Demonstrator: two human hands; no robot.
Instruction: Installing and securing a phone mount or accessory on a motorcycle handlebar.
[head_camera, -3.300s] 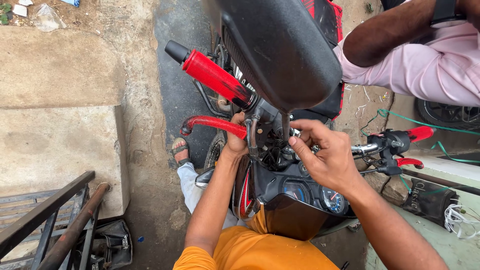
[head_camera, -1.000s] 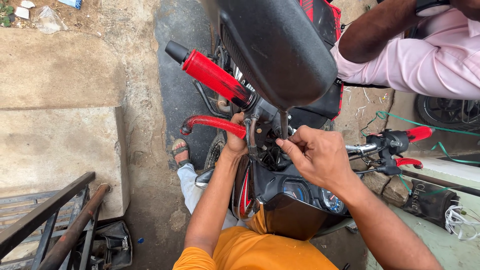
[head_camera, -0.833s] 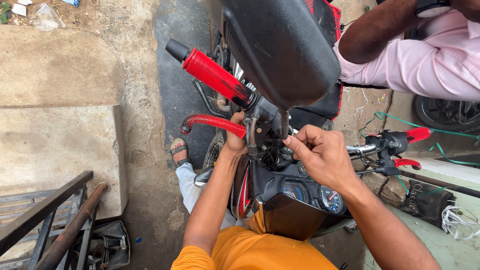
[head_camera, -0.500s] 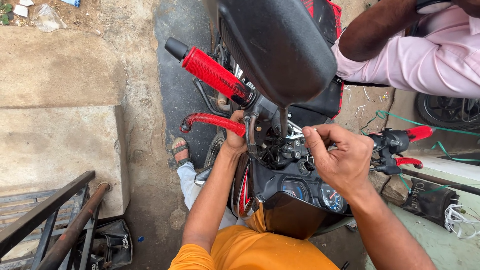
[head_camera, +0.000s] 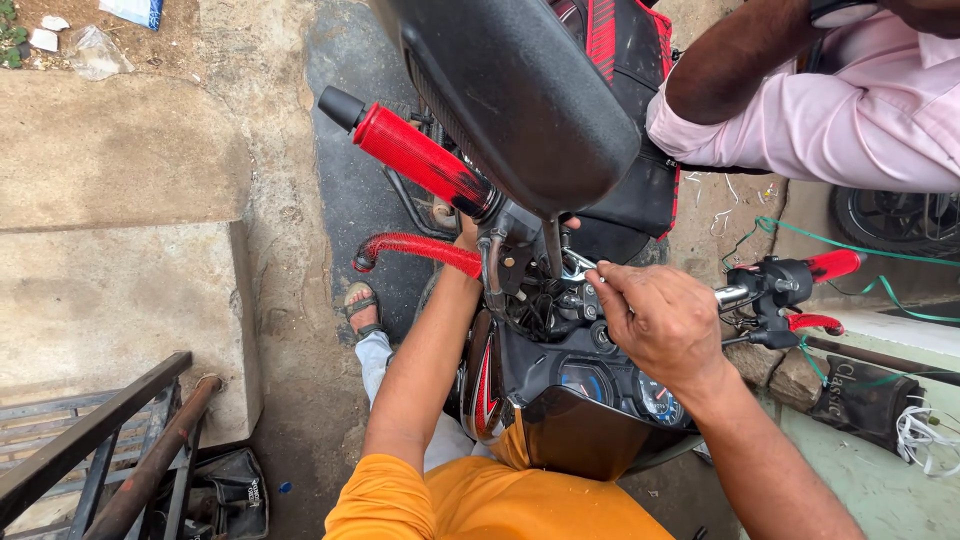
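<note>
With the right hand (head_camera: 660, 325) pinching a small silvery metal tool (head_camera: 578, 266) among the black handlebar wiring (head_camera: 535, 300), a slip could nick it; the left hand (head_camera: 468, 238) is mostly hidden, its hold unreadable.

Handlebar grip (head_camera: 418, 160): red, black-smudged
Brake lever (head_camera: 415, 249): red
Seat (head_camera: 520, 100): black
Sleeve (head_camera: 850, 125): pale pink
Shirt (head_camera: 480, 505): orange

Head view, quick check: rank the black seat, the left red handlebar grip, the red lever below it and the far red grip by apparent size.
1. Broad black padded seat, nearest the camera, so its rank is unsure.
2. Ribbed red rubber left grip.
3. Curved red lever, nearly as long but thinner.
4. Small red far grip.
</note>
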